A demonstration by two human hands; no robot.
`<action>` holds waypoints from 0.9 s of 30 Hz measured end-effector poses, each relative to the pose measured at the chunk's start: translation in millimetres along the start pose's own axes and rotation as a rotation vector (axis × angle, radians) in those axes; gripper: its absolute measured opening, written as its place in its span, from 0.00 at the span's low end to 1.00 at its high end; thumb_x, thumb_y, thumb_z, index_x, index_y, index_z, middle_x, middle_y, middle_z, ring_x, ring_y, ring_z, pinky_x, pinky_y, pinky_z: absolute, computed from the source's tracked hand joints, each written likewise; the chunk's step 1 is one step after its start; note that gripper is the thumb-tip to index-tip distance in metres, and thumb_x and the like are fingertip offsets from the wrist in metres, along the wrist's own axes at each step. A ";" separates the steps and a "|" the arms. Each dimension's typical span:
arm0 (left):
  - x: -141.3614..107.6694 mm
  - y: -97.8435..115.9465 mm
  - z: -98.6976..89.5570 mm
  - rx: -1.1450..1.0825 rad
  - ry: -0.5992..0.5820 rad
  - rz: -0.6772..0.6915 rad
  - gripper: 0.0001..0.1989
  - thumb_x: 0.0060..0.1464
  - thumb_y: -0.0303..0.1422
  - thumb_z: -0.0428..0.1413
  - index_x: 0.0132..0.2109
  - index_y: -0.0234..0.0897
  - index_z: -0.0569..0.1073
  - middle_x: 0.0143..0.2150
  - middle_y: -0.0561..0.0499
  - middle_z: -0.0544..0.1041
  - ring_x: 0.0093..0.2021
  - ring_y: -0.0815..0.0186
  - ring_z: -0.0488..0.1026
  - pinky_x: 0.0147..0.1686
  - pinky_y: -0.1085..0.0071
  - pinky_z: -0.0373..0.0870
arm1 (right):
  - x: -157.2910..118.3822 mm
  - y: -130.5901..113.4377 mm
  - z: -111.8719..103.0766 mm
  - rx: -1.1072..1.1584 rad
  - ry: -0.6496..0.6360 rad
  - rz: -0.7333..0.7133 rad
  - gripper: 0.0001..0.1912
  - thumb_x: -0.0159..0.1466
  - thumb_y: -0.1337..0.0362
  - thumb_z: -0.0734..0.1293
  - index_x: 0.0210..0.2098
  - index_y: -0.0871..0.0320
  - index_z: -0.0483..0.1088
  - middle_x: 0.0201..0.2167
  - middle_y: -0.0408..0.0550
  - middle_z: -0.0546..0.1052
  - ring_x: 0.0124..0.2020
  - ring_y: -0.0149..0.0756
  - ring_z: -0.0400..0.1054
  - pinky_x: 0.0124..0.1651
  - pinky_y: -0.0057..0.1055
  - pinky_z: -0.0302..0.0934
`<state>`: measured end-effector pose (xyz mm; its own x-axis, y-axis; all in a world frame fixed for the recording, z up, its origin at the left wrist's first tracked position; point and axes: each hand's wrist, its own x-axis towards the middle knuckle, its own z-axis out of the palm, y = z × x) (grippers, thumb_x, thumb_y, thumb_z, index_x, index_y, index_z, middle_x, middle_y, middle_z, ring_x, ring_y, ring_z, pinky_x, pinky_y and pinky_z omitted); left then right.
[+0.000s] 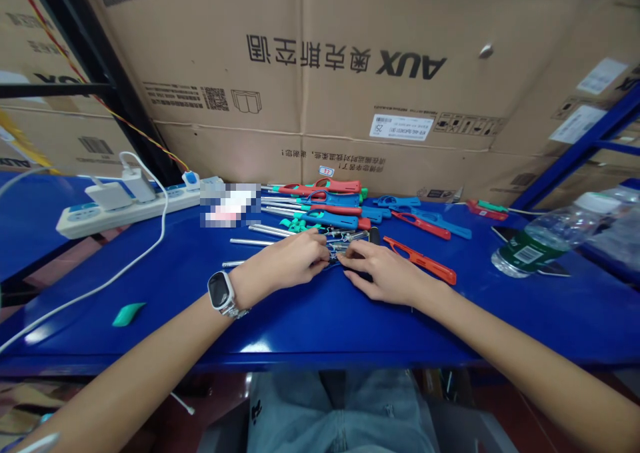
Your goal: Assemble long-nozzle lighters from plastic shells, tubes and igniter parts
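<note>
Lighter parts (345, 235) at left hand (300, 256), right hand (387, 271); front table edge (350, 355) well apart.

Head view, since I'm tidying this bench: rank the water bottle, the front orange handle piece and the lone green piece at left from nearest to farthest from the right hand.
From the right hand:
1. Front orange handle piece, just to its right
2. Water bottle, farther right
3. Lone green piece, well to the left

Moderately lit, slightly soft.
Glares off blue tabletop (300, 329); stretches toward the borders; pixelated beside power strip (187, 199).
</note>
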<state>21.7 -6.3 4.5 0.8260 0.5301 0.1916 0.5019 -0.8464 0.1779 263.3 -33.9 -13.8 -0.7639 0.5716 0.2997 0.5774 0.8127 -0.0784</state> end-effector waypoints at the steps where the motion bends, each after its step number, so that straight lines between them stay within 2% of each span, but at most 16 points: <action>1: -2.2 0.9 -0.5 0.012 -0.010 -0.004 0.11 0.65 0.27 0.54 0.35 0.34 0.79 0.35 0.46 0.75 0.40 0.58 0.73 0.43 0.62 0.70 | -0.8 -0.5 -0.1 0.012 -0.002 0.009 0.15 0.72 0.65 0.62 0.52 0.62 0.78 0.45 0.58 0.77 0.44 0.45 0.74 0.49 0.44 0.73; 4: -8.0 5.4 1.6 0.082 0.003 -0.019 0.09 0.66 0.29 0.56 0.39 0.33 0.81 0.37 0.45 0.76 0.40 0.59 0.73 0.48 0.60 0.71 | -2.5 -1.0 -2.2 0.077 -0.008 0.053 0.17 0.72 0.64 0.63 0.57 0.60 0.75 0.47 0.58 0.77 0.48 0.47 0.73 0.51 0.46 0.72; 8: -10.7 11.1 6.9 0.195 0.063 -0.043 0.13 0.66 0.38 0.59 0.41 0.31 0.81 0.38 0.43 0.77 0.43 0.56 0.74 0.51 0.57 0.72 | -1.9 2.6 -8.4 0.171 0.029 0.174 0.28 0.71 0.62 0.65 0.69 0.58 0.63 0.51 0.57 0.75 0.48 0.44 0.73 0.50 0.44 0.72; 11: -10.1 10.9 7.7 0.236 0.085 -0.056 0.13 0.65 0.40 0.61 0.43 0.31 0.80 0.38 0.43 0.77 0.43 0.56 0.74 0.51 0.58 0.73 | -0.5 7.2 -10.9 0.081 0.064 0.175 0.23 0.72 0.60 0.64 0.64 0.59 0.69 0.50 0.58 0.73 0.48 0.46 0.71 0.51 0.47 0.69; 15: -9.0 9.2 8.0 0.216 0.058 -0.016 0.10 0.67 0.35 0.58 0.41 0.33 0.80 0.37 0.45 0.78 0.41 0.58 0.75 0.51 0.58 0.73 | -0.8 9.1 -8.9 -0.090 0.003 0.096 0.17 0.73 0.58 0.63 0.55 0.57 0.76 0.44 0.56 0.72 0.44 0.47 0.67 0.46 0.45 0.65; 19: -7.1 11.3 12.2 0.184 0.017 -0.015 0.12 0.69 0.31 0.55 0.37 0.33 0.79 0.35 0.46 0.77 0.39 0.59 0.75 0.48 0.60 0.73 | -2.1 7.4 -4.3 -0.141 -0.014 0.078 0.16 0.75 0.59 0.61 0.53 0.58 0.77 0.42 0.55 0.72 0.42 0.44 0.65 0.43 0.41 0.61; 27: -4.7 10.1 15.9 0.083 0.033 -0.011 0.11 0.69 0.29 0.55 0.36 0.34 0.78 0.33 0.47 0.77 0.37 0.61 0.75 0.48 0.62 0.71 | 1.1 7.3 1.6 -0.201 -0.006 0.032 0.17 0.75 0.59 0.61 0.52 0.64 0.76 0.41 0.56 0.74 0.40 0.44 0.66 0.40 0.39 0.58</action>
<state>27.0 -18.1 -10.0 0.8122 0.5395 0.2221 0.5314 -0.8412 0.0997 266.2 -27.2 -15.6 -0.7458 0.5978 0.2940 0.6466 0.7557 0.1037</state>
